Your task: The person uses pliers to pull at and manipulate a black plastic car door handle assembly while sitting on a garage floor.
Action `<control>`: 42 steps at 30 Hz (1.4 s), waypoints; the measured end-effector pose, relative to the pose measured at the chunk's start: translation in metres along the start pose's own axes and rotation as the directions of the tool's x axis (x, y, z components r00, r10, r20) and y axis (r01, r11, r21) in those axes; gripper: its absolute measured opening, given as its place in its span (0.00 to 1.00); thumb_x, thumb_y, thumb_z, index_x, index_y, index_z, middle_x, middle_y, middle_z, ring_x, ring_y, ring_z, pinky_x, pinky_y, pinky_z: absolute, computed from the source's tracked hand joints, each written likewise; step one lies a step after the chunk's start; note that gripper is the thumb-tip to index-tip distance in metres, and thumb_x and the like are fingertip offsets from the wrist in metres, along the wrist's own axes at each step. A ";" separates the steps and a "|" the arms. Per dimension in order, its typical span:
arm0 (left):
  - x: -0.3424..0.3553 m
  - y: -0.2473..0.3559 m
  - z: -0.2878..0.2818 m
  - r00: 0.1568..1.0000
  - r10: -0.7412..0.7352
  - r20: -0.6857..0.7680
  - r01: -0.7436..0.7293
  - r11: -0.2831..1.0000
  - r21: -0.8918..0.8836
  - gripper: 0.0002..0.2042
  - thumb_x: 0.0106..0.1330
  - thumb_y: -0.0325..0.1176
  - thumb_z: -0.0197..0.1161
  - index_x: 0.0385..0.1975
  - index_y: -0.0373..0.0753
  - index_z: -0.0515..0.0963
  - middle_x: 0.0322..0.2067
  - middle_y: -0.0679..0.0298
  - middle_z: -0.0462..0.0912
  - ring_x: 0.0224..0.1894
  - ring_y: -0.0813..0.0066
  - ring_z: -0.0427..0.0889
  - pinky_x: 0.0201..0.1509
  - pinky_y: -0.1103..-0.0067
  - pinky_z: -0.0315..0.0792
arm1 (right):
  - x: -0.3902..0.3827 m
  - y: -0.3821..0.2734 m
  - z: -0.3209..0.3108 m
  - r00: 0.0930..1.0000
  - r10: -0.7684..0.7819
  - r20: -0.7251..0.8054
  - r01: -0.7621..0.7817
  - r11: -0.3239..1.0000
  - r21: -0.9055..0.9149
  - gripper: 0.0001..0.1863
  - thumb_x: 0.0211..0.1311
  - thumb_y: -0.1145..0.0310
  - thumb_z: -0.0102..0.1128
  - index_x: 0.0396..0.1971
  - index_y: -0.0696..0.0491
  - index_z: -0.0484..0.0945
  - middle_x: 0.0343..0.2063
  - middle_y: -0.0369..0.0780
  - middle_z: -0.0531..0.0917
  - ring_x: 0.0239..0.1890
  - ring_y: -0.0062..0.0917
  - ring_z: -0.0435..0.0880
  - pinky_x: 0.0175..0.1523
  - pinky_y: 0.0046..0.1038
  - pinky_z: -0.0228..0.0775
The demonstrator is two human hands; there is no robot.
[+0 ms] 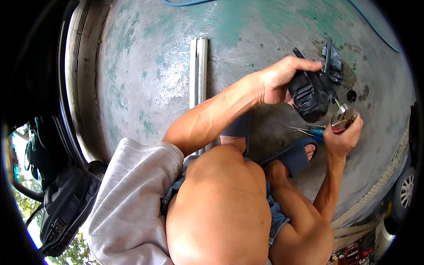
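My left hand [282,79] grips a black ribbed plastic housing [309,97] from its left side, thumb stretched over the top. From the housing's lower right side a short metal rod [338,103] sticks out. My right hand [344,137] is closed round a shiny metal hand tool with red on it [342,119], which looks like pliers. The tool's upper end is at the rod; whether it clamps the rod I cannot tell. Just beyond the housing is a dark grey bracket-like part [331,62]. A small round black cap [351,96] lies on the floor beside the housing.
Blue-handled tools [316,132] with thin metal tips lie on the floor by my right sandal [300,154]. A long pale metal rail [198,70] lies left of centre. Blue hoses [375,31] run along the far floor. A car wheel [404,187] stands at the right edge.
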State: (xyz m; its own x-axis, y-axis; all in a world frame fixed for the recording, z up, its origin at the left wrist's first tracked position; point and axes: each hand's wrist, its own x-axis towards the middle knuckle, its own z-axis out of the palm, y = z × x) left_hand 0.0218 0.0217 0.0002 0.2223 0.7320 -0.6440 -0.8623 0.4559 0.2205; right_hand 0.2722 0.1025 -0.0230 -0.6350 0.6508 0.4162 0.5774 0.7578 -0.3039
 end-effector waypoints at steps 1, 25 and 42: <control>0.000 -0.003 0.001 0.999 -0.010 -0.048 0.009 1.000 -0.026 0.14 0.65 0.46 0.66 0.34 0.41 0.81 0.32 0.63 0.87 0.30 0.72 0.87 0.37 0.73 0.82 | 0.001 0.001 -0.004 0.998 -0.067 0.012 0.067 0.998 -0.022 0.36 0.39 0.79 0.72 0.55 0.65 0.69 0.44 0.53 0.78 0.45 0.51 0.81 0.51 0.40 0.74; 0.028 -0.021 -0.016 0.464 0.885 0.025 -0.867 0.448 0.218 0.16 0.56 0.26 0.75 0.35 0.38 0.71 0.29 0.65 0.81 0.30 0.78 0.81 0.36 0.79 0.76 | 0.020 -0.099 -0.012 0.325 0.248 0.913 -0.749 -0.522 0.408 0.24 0.47 0.81 0.55 0.49 0.58 0.69 0.30 0.37 0.72 0.30 0.23 0.71 0.39 0.32 0.68; -0.001 -0.031 0.010 0.974 0.212 0.081 -0.175 0.930 -0.324 0.07 0.66 0.33 0.64 0.37 0.38 0.81 0.33 0.60 0.86 0.34 0.71 0.87 0.42 0.74 0.82 | 0.063 0.040 -0.028 0.855 -0.498 0.144 0.489 0.867 0.094 0.40 0.40 0.64 0.78 0.52 0.65 0.67 0.37 0.50 0.76 0.32 0.47 0.76 0.36 0.43 0.69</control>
State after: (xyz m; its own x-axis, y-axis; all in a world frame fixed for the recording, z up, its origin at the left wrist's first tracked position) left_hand 0.0531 0.0120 0.0012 0.0706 0.8508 -0.5208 -0.9881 0.1313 0.0806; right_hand 0.2693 0.1722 0.0148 -0.9047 0.1856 0.3835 0.1417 0.9800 -0.1400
